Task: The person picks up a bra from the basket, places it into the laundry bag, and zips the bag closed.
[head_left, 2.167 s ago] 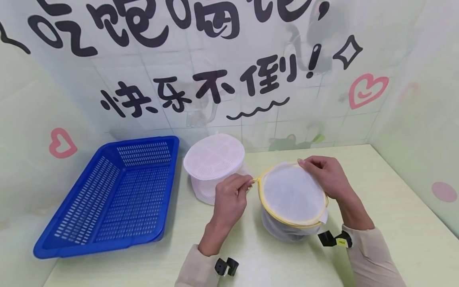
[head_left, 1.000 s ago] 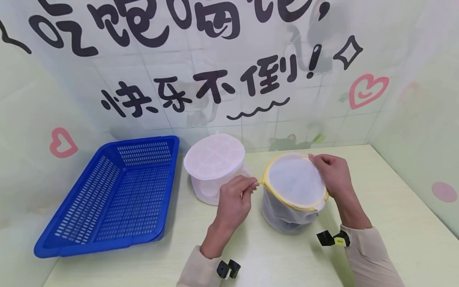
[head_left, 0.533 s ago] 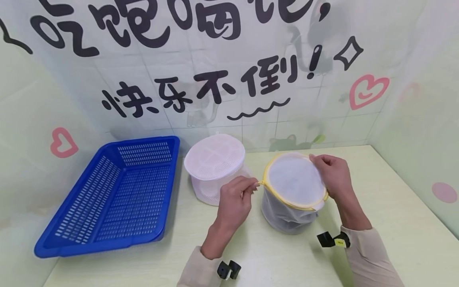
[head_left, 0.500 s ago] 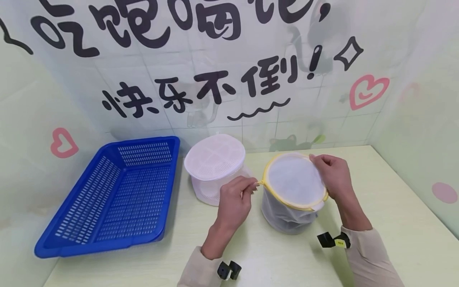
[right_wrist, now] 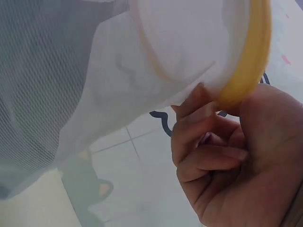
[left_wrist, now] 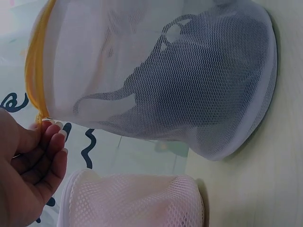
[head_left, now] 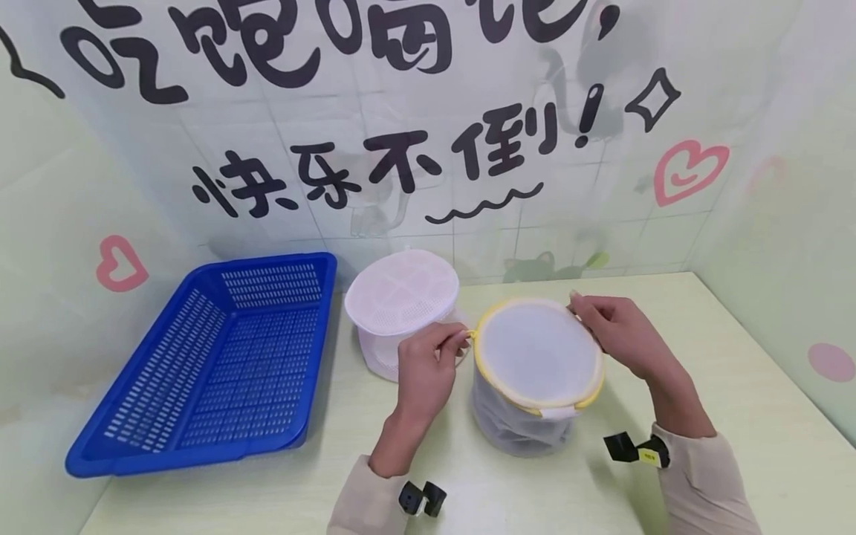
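A cylindrical white mesh laundry bag (head_left: 540,353) with yellow zipper trim stands on the table. My left hand (head_left: 428,368) pinches the yellow zipper pull (left_wrist: 39,121) at the left of its rim. Thumb and fingers of my right hand (head_left: 618,332) hold the far right rim, with the yellow edge between them in the right wrist view. Through the mesh, the left wrist view shows a dark grey cloth-like item (left_wrist: 203,71) inside. A white tab (head_left: 558,412) hangs at the front of the rim. Behind my left hand stands a pale pink mesh laundry bag (head_left: 401,293).
A blue perforated plastic basket (head_left: 301,416) sits on the left of the light wood-look table (head_left: 722,416). Behind the table rises a wall (head_left: 481,245) with black lettering and hearts. Black wrist cameras sit on both beige sleeves (head_left: 702,468).
The yellow-trimmed bag has shifted left and toward me, and its white tab has swung from the right side to the front. My left hand has moved slightly left, still holding the zipper pull.
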Demonstrator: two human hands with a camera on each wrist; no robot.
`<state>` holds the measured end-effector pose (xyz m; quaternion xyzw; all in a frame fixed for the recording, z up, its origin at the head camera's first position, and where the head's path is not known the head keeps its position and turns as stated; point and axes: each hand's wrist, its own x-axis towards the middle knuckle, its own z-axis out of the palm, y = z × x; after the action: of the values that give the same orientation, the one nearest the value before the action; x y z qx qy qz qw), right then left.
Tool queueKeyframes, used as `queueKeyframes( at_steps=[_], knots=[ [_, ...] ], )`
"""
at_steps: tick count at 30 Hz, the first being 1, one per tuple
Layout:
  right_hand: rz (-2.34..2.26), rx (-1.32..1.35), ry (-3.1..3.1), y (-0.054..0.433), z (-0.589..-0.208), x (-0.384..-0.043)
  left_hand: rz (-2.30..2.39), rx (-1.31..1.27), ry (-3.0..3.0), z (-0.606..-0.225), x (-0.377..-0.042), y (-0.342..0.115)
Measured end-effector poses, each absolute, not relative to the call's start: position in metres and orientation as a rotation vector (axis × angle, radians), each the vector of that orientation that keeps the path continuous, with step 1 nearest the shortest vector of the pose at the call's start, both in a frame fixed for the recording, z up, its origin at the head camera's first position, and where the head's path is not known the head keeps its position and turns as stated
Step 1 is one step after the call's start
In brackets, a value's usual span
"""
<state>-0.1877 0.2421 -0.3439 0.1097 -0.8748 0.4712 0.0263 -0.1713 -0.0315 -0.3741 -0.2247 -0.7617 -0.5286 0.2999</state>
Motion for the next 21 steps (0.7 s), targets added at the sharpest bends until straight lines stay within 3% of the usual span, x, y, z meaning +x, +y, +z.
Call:
queueKeyframes(
  at_steps=[21],
  knots=[
    [1.317, 0.626, -2.758, 0.225, -0.349, -0.189, -1.396, -0.653, -2.097, -0.379, -0.174, -0.030]
  ],
)
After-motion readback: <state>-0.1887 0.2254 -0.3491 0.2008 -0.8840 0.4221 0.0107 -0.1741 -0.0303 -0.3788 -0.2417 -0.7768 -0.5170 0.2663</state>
